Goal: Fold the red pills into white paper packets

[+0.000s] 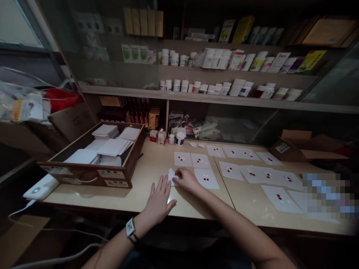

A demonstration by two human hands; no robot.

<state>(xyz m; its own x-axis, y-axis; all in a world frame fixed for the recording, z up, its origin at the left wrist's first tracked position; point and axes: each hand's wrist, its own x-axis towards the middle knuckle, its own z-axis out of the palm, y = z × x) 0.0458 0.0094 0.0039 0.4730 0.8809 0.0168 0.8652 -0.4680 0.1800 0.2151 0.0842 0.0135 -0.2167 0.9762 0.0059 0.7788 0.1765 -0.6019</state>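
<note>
The fingers [177, 174] of the right hand [187, 180] are curled downward, tips on the right edge of a small white paper [171, 177] lying on the desk [131, 194] just left of centre frame. Whether they pinch it or only press it cannot be told. The fingers [162, 184] of the left hand [159, 201] are stretched out and slightly spread, palm flat on the desk. Their tips touch the lower left edge of the same paper. A wristwatch [130, 228] sits on that arm.

Just right of the right hand lies a paper square with red tablets [206, 178], and two more squares [183, 158] lie just above it. Further squares [254, 173] spread toward the right of the frame, some overlapping.

Bare desk lies to the left and below the left hand, running to the front edge. At centre left a wooden drawer [92, 175] stands near that bare patch, holding stacks of white paper [112, 146]. A white jar [180, 138] and small boxes stand at the desk's back edge, below shelves of bottles [213, 89]. A cardboard box [297, 145] sits at the right.
</note>
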